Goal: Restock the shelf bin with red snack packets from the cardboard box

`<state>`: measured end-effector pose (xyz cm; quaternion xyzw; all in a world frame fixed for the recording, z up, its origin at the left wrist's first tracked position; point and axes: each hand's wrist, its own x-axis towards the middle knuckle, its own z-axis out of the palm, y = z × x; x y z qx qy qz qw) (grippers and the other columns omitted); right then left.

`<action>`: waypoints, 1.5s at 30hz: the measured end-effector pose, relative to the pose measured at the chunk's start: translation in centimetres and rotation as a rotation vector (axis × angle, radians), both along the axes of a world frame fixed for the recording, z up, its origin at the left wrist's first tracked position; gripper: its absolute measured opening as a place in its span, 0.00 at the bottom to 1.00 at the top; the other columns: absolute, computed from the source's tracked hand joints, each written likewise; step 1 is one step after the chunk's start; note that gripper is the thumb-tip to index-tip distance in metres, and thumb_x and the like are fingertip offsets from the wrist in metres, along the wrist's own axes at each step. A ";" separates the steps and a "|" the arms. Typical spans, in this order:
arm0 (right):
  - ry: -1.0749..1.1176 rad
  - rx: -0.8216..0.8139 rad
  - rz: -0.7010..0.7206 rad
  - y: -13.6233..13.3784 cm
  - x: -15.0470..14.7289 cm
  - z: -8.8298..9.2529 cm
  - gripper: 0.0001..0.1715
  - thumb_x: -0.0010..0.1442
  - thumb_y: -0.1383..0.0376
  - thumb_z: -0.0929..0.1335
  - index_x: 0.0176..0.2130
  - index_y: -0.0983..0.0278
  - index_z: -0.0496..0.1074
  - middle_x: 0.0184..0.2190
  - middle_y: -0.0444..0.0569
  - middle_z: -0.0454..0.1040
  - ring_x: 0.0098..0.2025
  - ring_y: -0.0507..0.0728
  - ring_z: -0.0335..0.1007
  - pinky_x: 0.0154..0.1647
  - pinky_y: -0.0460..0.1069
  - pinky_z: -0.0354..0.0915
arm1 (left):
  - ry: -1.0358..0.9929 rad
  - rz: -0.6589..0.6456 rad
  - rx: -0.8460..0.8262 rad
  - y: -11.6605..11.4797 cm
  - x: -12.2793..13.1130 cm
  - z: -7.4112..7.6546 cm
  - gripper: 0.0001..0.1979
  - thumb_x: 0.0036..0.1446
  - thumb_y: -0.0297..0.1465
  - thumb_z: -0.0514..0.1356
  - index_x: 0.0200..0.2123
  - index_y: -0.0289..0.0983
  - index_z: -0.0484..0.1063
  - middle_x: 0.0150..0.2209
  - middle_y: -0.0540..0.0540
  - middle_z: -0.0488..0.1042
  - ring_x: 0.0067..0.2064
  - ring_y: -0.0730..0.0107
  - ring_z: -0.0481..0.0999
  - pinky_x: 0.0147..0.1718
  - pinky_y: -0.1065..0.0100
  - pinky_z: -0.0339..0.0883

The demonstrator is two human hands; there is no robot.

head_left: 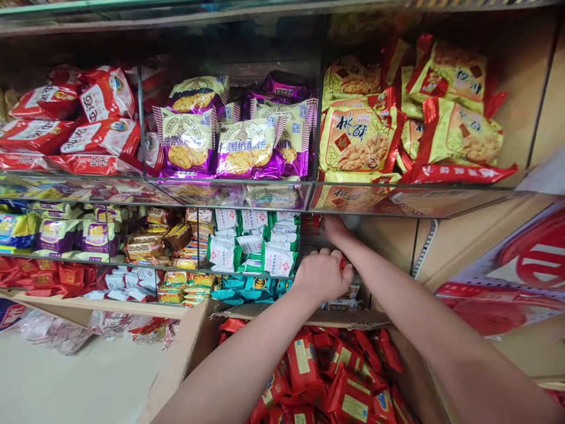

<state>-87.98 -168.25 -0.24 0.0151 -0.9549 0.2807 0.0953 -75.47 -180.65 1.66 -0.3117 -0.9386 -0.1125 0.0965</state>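
My left hand (323, 275) is closed in a fist at the front of a shelf compartment, with a bit of a small red packet (342, 263) showing at its knuckles. My right hand (334, 228) reaches deeper into the same compartment, under the glass shelf (441, 203); its fingers are hidden in the dark behind the shelf edge. A few red packets (311, 224) lie inside that compartment. Below my forearms stands an open cardboard box (194, 341) filled with several red snack packets (304, 368) with pale labels.
Green-and-white packets (251, 241) fill the compartment to the left. The glass shelf above carries purple biscuit bags (247, 147), yellow-red pastry bags (362, 138) and red-white bags (97, 135). Wooden panelling (468, 235) and a red poster (538, 253) are at right. Clear wrapped goods (57, 333) lie at lower left.
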 end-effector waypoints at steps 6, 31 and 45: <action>0.020 0.002 -0.069 -0.6 -0.4 -1.3 0.12 0.47 0.69 0.70 0.35 0.66 0.70 0.36 0.54 0.75 0.44 0.61 0.69 0.44 0.50 0.62 | 0.008 -0.005 0.003 0.0 0.0 -0.1 0.18 0.59 0.39 0.44 0.41 0.36 0.67 0.38 0.41 0.71 0.40 0.56 0.72 0.35 0.60 0.66; -0.174 -0.176 -0.095 1.2 0.5 0.7 0.12 0.55 0.59 0.65 0.31 0.65 0.72 0.26 0.53 0.75 0.33 0.59 0.72 0.29 0.48 0.64 | -0.036 0.016 -0.037 0.1 -0.1 0.3 0.22 0.59 0.41 0.43 0.42 0.35 0.70 0.41 0.40 0.73 0.41 0.56 0.72 0.38 0.60 0.67; -0.454 -0.477 0.301 3.0 8.2 1.4 0.19 0.42 0.76 0.63 0.36 0.65 0.71 0.33 0.43 0.76 0.34 0.52 0.70 0.33 0.44 0.65 | -0.021 0.100 0.020 0.3 0.1 0.3 0.23 0.57 0.44 0.46 0.49 0.35 0.61 0.44 0.39 0.65 0.38 0.56 0.75 0.33 0.60 0.68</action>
